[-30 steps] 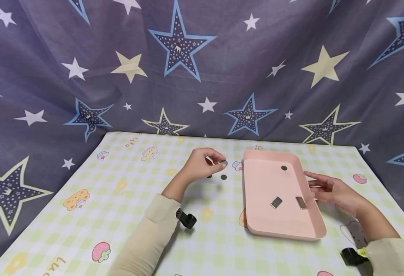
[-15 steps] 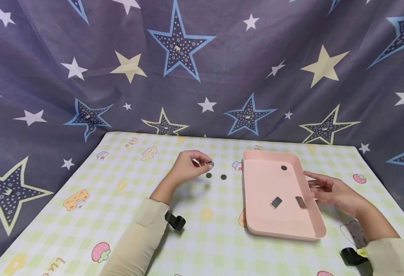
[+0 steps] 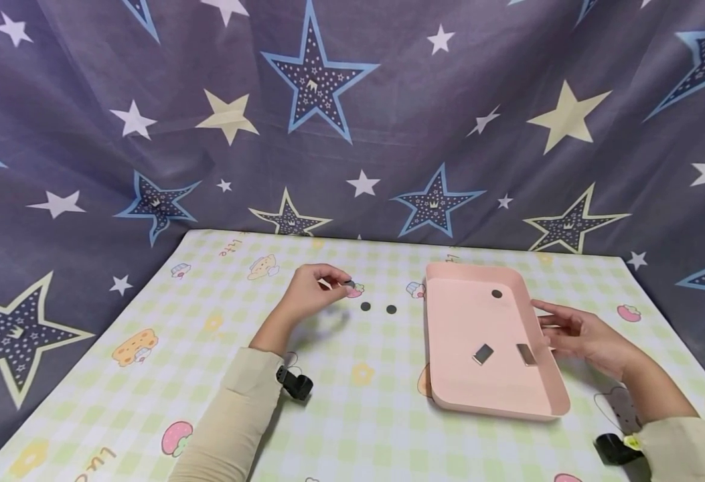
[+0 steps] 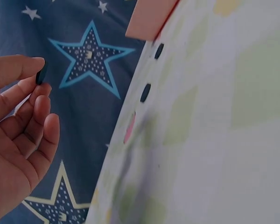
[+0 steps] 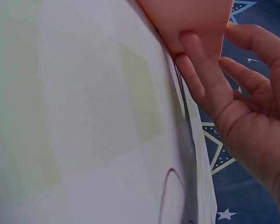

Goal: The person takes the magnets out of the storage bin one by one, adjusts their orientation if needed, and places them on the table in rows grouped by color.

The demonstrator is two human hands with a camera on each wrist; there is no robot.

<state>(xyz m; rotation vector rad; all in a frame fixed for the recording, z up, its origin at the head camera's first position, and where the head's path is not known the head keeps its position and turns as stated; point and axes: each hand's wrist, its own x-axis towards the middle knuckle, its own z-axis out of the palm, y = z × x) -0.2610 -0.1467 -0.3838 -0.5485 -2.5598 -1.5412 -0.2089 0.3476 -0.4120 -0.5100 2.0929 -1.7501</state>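
My left hand [image 3: 316, 289] pinches a small dark round disc [image 4: 42, 73] between thumb and fingertip, held above the tablecloth. Just right of that hand, two similar black discs, a nearer one [image 3: 365, 306] and another [image 3: 391, 309], lie flat on the cloth. With fingers fairly straight, my right hand [image 3: 590, 340] touches the outer right wall of a shallow pink tray [image 3: 466, 395]. Inside the tray are one black disc [image 3: 497, 294] toward the back, a shiny rectangular piece [image 3: 483, 354] and a second such piece [image 3: 526, 355] by the right wall.
A checked tablecloth [image 3: 328, 428] printed with cartoon figures covers the table. Behind the table's far edge hangs a dark curtain [image 3: 388, 154] with stars. A black camera [image 3: 294, 383] is strapped on the left wrist, another camera [image 3: 616, 448] on the right.
My left hand has moved left with the disc in its fingertips, away from the tray, uncovering the nearer disc on the cloth. The right hand and tray have stayed put.
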